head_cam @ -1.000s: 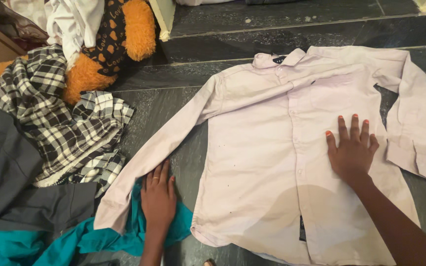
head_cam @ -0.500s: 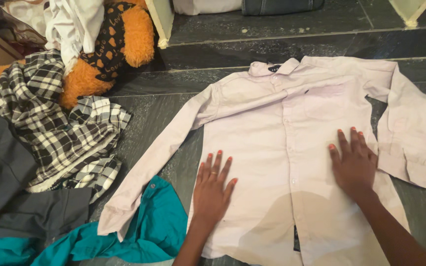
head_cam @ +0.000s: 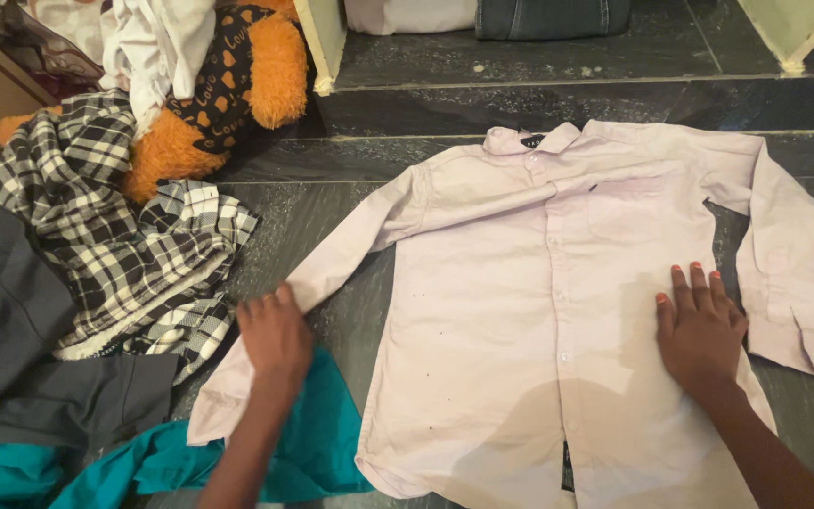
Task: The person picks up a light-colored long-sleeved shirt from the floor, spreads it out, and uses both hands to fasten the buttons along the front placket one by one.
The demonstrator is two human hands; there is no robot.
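1. Pale lilac shirt is lying flat on the floor, collar away from the person.
2. Left hand is gripping its sleeve, fingers curled.
3. Right hand is pressing the shirt front, fingers flat, together.

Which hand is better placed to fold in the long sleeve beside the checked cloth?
Probably the left hand: it lies on that sleeve. The right hand rests flat on the pink shirt front.
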